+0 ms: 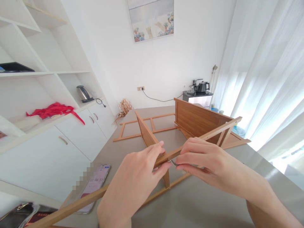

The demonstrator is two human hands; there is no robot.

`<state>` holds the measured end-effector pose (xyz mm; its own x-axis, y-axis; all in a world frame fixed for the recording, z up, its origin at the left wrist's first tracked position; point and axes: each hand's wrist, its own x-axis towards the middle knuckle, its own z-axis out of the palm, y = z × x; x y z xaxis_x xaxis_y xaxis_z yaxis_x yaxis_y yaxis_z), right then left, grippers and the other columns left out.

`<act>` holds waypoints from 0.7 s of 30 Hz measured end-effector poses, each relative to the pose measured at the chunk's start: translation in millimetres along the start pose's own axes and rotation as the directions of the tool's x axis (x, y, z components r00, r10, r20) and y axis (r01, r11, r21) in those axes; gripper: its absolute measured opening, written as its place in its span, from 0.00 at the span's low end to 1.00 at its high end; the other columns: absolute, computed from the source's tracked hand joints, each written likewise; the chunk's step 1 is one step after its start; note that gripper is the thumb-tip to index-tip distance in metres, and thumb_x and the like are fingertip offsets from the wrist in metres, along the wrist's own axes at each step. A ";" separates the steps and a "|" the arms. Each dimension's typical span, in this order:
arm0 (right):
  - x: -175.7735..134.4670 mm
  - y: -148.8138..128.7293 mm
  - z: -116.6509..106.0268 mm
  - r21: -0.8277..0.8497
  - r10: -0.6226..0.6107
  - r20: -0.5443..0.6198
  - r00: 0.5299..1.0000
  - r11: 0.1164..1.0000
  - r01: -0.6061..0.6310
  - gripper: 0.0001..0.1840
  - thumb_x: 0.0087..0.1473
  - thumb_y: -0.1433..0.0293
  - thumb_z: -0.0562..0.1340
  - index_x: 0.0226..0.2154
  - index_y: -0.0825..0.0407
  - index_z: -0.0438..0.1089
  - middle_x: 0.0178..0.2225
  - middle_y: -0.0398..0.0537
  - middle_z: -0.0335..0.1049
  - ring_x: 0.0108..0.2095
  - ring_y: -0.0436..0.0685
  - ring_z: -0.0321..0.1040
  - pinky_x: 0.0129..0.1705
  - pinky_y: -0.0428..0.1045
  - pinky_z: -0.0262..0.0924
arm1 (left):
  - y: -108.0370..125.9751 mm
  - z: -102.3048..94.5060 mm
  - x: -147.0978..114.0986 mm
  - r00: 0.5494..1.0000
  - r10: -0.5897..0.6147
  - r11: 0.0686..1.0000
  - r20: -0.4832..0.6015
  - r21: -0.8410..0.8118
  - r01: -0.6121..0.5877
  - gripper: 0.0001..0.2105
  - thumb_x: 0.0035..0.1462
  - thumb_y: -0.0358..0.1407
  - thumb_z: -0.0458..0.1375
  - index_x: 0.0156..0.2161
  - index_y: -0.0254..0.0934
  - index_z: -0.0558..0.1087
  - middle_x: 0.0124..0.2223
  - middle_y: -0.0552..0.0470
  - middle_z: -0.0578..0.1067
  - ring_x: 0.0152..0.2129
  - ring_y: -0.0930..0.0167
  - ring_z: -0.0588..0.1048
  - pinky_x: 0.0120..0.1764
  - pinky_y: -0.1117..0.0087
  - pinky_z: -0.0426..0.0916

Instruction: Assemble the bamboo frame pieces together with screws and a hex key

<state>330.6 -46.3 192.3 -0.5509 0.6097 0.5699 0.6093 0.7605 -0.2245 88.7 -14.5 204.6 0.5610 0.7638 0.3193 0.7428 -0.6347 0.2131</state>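
In the head view, my left hand (133,175) pinches a long wooden rail (77,203) where it meets the edge of a wooden panel (147,133). A small metal bolt (169,161) shows at this joint, by my left fingertips. My right hand (210,161) is closed around a bent metal hex key (174,163), whose tip is close to the bolt; whether it sits in the bolt head I cannot tell. The rail runs on behind my right fingers toward a larger wooden panel (201,120). A lower wooden rail (179,181) passes beneath both hands.
The wooden frame stands on a grey table (201,202). A phone showing a timer (96,185) lies left of my left hand, partly under the rail. White shelves with a kettle (84,94) and red cloth (53,110) line the left; a curtain (268,79) hangs at right.
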 end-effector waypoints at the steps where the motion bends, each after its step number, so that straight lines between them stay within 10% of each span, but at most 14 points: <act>1: -0.4 0.5 -0.4 0.010 0.001 0.001 1.000 1.000 -0.001 0.07 0.68 0.69 0.59 0.42 0.47 0.74 0.34 0.45 0.71 0.34 0.54 0.66 0.36 0.50 0.61 | 0.1 0.4 0.5 1.000 0.002 1.000 -0.004 0.001 -0.002 0.17 0.65 0.42 0.60 0.58 0.51 0.68 0.52 0.62 0.81 0.38 0.65 0.83 0.34 0.64 0.74; 17: 2.6 -2.3 1.5 0.073 0.012 0.017 1.000 0.997 -0.014 0.06 0.68 0.70 0.60 0.42 0.49 0.74 0.34 0.44 0.69 0.35 0.52 0.62 0.39 0.50 0.56 | 4.5 -5.9 2.4 0.999 0.024 0.999 -0.044 0.030 -0.023 0.12 0.62 0.35 0.62 0.50 0.48 0.72 0.46 0.58 0.80 0.35 0.67 0.81 0.33 0.63 0.73; 21: 2.2 -2.6 1.1 0.074 0.018 0.023 1.000 0.997 -0.020 0.06 0.68 0.70 0.60 0.42 0.49 0.74 0.34 0.44 0.69 0.35 0.52 0.62 0.39 0.49 0.56 | 4.1 -5.0 4.7 0.990 0.117 0.993 -0.084 0.022 -0.115 0.10 0.59 0.33 0.65 0.44 0.43 0.72 0.55 0.54 0.77 0.50 0.65 0.77 0.47 0.62 0.74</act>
<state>327.2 -46.6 193.2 -0.5530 0.6283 0.5472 0.5763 0.7628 -0.2933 92.6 -14.1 211.7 0.6109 0.6719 0.4188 0.6813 -0.7156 0.1542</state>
